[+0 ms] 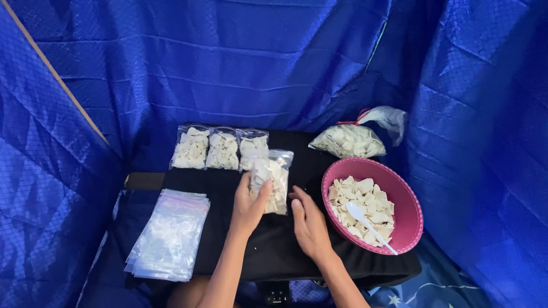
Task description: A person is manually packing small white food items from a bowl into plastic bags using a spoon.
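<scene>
Left grip [249, 201] is pinching a filled small bag [271, 179], steadying it upright on the black surface [274, 245]; right hand [309, 225] is resting spread beside it.

3 filled bags [221, 149] lie side by side at the back of the surface [297, 239]. A 4th small bag [273, 179] is just in front of them, between the hands, held by the left hand [249, 202]. The right hand [308, 223] rests near it. A bowl [406, 201] of chips with a spoon [370, 223] in it sits to the right. Behind the bowl lies a big tied bag [349, 141]. A stack of empty bags [169, 235] lies at the left.
</scene>
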